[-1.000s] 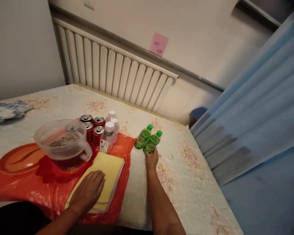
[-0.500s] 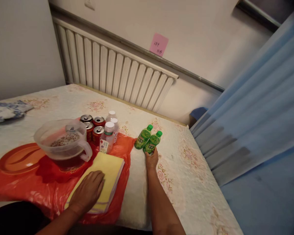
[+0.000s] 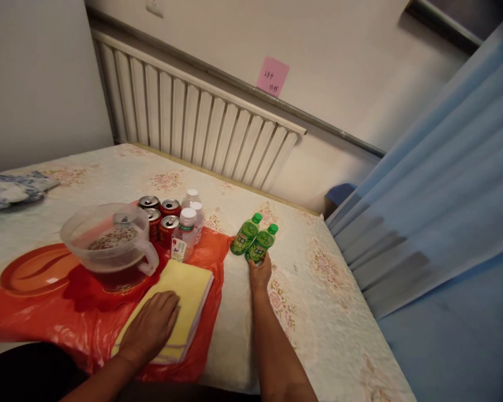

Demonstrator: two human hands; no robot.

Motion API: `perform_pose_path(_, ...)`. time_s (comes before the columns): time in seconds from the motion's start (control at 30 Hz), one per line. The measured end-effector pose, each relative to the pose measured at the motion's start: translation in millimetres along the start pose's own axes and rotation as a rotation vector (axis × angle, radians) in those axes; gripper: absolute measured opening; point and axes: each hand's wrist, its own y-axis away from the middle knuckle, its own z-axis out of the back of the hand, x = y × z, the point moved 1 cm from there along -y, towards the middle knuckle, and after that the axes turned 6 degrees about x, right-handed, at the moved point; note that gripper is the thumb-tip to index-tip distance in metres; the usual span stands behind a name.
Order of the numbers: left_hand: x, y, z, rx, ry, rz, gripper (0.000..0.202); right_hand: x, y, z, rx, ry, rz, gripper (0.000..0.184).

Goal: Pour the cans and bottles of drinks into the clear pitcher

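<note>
My left hand (image 3: 154,322) lies flat on a folded yellow cloth (image 3: 188,285), fingers stretched out. The cloth rests on a red plastic sheet (image 3: 213,324). Over to the right, my right hand (image 3: 260,274) is closed around the lower part of a green drink bottle (image 3: 263,241) with a green cap, which stands upright. A second green bottle (image 3: 246,234) of the same kind stands close against its left side. Behind the cloth is a clear plastic bottle (image 3: 183,240) with a white cap and a label.
A clear plastic jug (image 3: 77,243) holding small grains in liquid stands on a red scalloped plate (image 3: 77,293). Beside it lies an orange oval tray (image 3: 14,286). Several drink cans (image 3: 168,230) and white-capped bottles stand behind. A radiator (image 3: 193,117) and blue curtain (image 3: 427,184) border the flowered surface.
</note>
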Motion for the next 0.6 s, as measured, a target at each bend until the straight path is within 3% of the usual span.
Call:
perform_pose_path(0.37,-6.3,-2.5,7.2,0.003,0.019,0.006,0.019,-1.2,7.9,3.4,-0.019,-0.072,-0.121,0.078)
perform_pose_path(0.6,-12.7,-3.4,13.1,0.057,0.033,0.04,0.021,-0.2,38.1,17.6,-0.021,-0.098,-0.176,0.067)
